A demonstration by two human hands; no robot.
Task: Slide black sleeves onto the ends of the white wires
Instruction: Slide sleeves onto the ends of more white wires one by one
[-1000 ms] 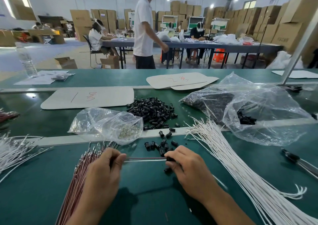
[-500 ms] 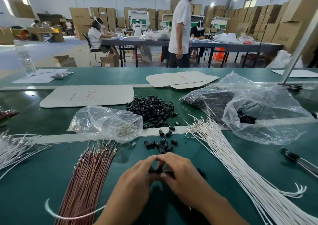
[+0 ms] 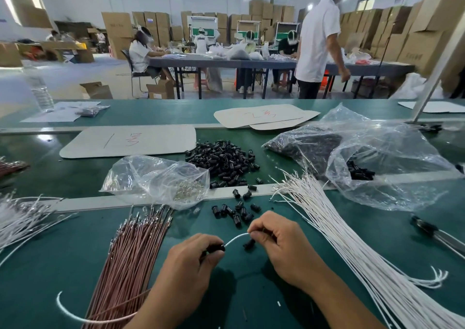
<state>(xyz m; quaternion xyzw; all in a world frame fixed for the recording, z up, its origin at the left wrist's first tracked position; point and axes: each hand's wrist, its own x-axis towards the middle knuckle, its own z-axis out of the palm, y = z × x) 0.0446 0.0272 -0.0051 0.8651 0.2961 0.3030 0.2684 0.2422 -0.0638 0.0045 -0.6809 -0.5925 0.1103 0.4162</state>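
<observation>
Two hands work at the near edge of a green table (image 3: 75,265), flanked by a bundle of white wires (image 3: 352,240) fanned along the right, a bundle of brown wires (image 3: 130,260) on the left, and a heap of black sleeves (image 3: 224,160) farther back at centre. Left hand (image 3: 191,265): fingers curled round a black sleeve (image 3: 216,247) at one end of a single white wire (image 3: 235,238), which arches across to the right hand (image 3: 279,243), pinched there between thumb and forefinger. A second sleeve (image 3: 249,244) sits just under the right fingertips; whether it is held cannot be told.
</observation>
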